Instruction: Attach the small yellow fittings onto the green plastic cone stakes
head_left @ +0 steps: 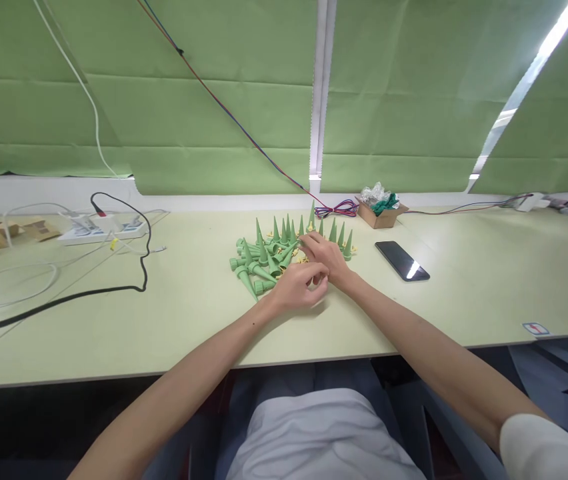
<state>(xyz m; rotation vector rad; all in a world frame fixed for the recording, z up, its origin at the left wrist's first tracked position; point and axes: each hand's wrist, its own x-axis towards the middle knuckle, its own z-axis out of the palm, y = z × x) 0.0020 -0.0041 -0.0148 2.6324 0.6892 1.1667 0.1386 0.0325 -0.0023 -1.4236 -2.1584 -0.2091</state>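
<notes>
- Noted tapered green spikes (263,252), smooth and plastic-looking, with ribbed caps, some upright, others heaped, on pale tabletop (199,280); small yellow pieces (302,259) among them.
- Saw left hand (298,287) curled narrow, right hand (328,259) with fingers bent over spikes.
- Could not tell about any grip, with right palm hidden.

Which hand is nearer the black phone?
Right: the right hand is left of the phone, at the green cones; the left hand is farther left, beside the same cones.
</notes>
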